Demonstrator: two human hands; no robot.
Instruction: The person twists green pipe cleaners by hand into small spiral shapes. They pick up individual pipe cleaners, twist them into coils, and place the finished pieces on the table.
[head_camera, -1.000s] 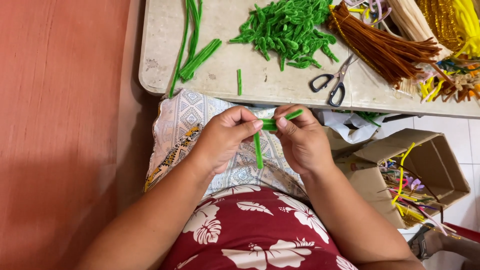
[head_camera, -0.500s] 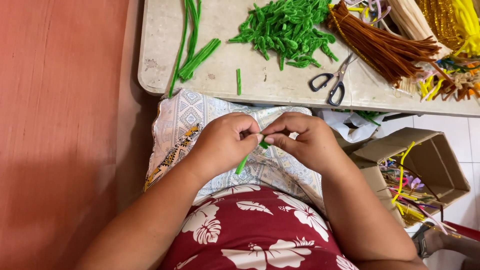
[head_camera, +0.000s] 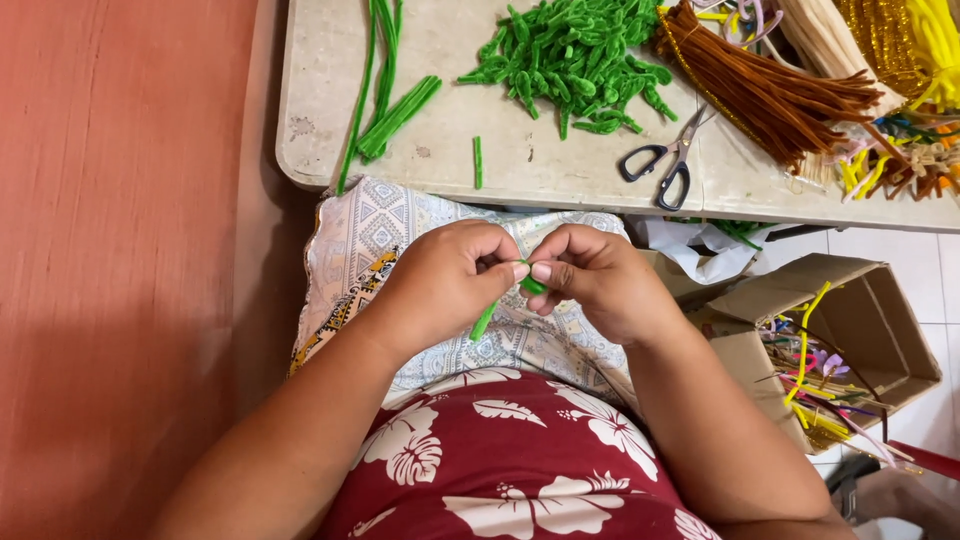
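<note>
Hands now pressed closer | left hand (head_camera: 445, 285), right hand (head_camera: 590, 280) pinching green stem (head_camera: 484, 322)

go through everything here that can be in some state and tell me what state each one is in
green pipe cleaner: bent, pinched by both hands
left hand: closed on it
right hand: closed on it
scissors: open, lying flat
cardboard box: open, tipped, scraps inside
brown bundle: loose

Setting: home craft corner. Evidence: worn pale stone-topped table (head_camera: 320, 150) holding a heap of short green fuzzy pipe-cleaner pieces (head_camera: 570, 60), a brown pipe-cleaner bundle (head_camera: 770, 95), black-handled scissors (head_camera: 665, 165); open cardboard scrap box (head_camera: 880, 330) on white tiled floor (head_camera: 900, 245); terracotta wall (head_camera: 120, 250).
</note>
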